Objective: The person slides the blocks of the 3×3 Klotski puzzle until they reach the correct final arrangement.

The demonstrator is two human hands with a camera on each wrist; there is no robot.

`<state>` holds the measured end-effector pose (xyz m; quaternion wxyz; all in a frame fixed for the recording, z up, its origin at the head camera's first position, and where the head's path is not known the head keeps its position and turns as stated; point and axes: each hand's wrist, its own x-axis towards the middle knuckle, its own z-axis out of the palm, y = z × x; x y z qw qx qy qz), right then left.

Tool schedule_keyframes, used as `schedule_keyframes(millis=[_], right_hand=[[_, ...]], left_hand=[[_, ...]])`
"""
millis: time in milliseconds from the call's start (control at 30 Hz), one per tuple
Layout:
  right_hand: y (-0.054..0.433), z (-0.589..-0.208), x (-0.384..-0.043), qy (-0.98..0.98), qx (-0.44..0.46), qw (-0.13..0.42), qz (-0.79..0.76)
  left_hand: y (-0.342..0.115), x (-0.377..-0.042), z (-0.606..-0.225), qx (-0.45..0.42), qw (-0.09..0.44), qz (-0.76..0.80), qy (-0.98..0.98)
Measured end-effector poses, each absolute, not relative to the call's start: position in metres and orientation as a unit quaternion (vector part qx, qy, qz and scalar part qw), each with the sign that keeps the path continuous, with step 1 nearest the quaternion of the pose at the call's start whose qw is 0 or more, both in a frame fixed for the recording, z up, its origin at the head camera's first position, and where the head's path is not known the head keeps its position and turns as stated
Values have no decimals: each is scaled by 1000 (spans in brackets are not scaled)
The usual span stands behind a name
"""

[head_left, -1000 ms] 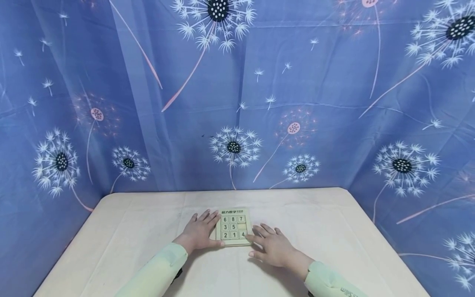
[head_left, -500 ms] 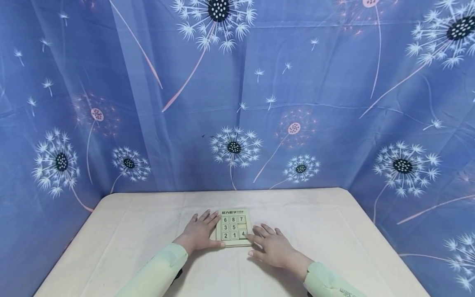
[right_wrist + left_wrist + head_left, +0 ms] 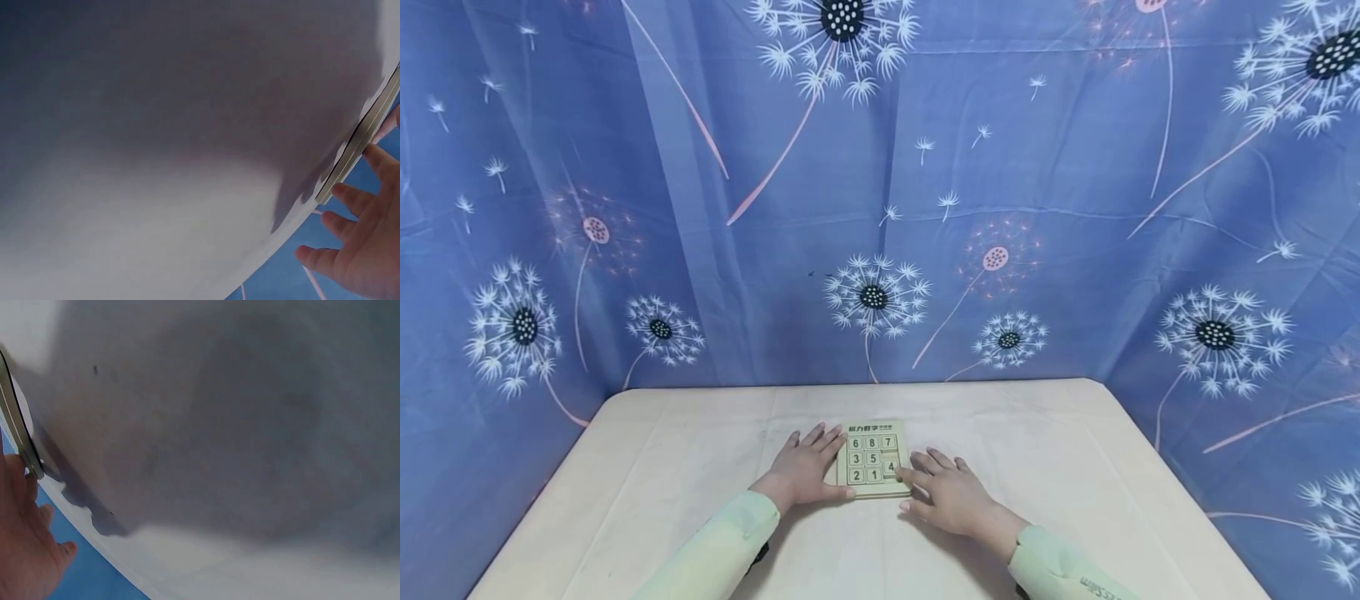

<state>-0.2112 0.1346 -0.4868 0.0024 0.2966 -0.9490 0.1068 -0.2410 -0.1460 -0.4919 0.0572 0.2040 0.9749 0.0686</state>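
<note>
A pale green number sliding puzzle (image 3: 880, 491) lies flat on the table in the head view. Its rows read 6 8 7, then 3 5, then 2 1. In the right column, the 4 tile (image 3: 891, 467) sits between the middle and bottom rows, with gaps above and below it. My left hand (image 3: 805, 468) rests at the puzzle's left side, fingers extended along the edge and thumb by the lower left corner. The right hand (image 3: 955, 495) touches the 4 tile with its extended index finger. Both wrist views show the puzzle's thin side edge (image 3: 17, 419) beside fingers.
A cream cloth (image 3: 685, 433) covers the table. Blue dandelion-print curtains (image 3: 790, 317) hang behind it and along both sides. Light green sleeves (image 3: 722, 537) cover the forearms.
The 4 tile has slid up from the bottom row towards the gap under the 7, pushed by the right index finger. The left hand has stayed in place.
</note>
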Motion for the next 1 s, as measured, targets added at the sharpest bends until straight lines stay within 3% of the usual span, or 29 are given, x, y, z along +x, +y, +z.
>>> schedule_keyframes(millis=[1000], right_hand=[[131, -491, -219, -955, 276, -9, 111]], left_hand=[[-145, -239, -491, 194, 62, 67, 977]])
